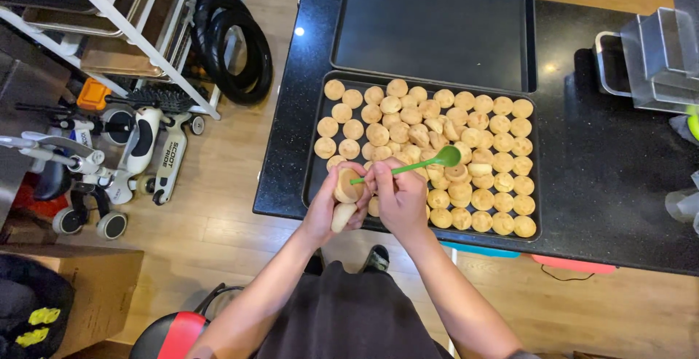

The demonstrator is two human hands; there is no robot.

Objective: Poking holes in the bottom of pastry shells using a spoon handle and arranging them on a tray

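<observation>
My left hand (329, 206) holds a round pale puff pastry (347, 187) over the near left corner of a dark baking tray (314, 184), with a second pastry piece (342, 215) tucked below it in the same hand. My right hand (400, 197) grips the handle of a green spoon (429, 162), whose handle end points at the held pastry and whose bowl lies out to the right above the tray. The tray holds several rows of small golden puffs (480, 155).
An empty dark baking tray (435, 28) lies beyond the filled one on the black counter (597, 177). Metal containers (655, 53) stand at the right. On the wooden floor to the left are a wire rack (138, 31), black tyres (237, 46), scooters (138, 151) and a cardboard box (87, 286).
</observation>
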